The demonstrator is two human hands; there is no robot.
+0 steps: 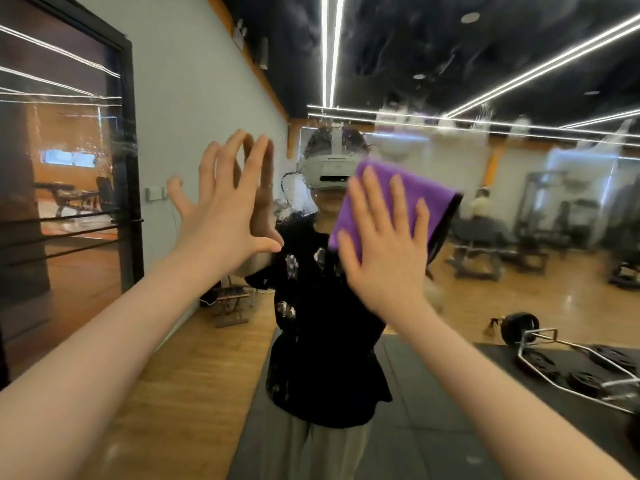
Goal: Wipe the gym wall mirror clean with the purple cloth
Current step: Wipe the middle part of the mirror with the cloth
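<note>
The left hand (225,209) rests against the mirror (485,209) with fingers spread open and fingertips touching the glass. Just right of it, the right hand (384,244) presses the folded purple cloth (398,199) flat against the mirror, fingers extended and apart. Wet streaks (398,126) cross the glass above both hands.

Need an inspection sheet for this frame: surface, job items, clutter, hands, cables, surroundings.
Surface: wall mirror streaked, with droplets and smears across its upper and middle area.
Job's things: purple cloth, folded, pressed flat to the glass.
Clutter: nothing seen on the glass besides the wet smears.
Grippers: right hand flat on the cloth, fingers spread; left hand open, fingertips at the glass, empty.
Cables: thin cord on the reflected floor near the wall.
Surroundings: all reflected: trap bar with plates on dark mats, benches and racks behind, wood floor, ceiling light strips.
</note>
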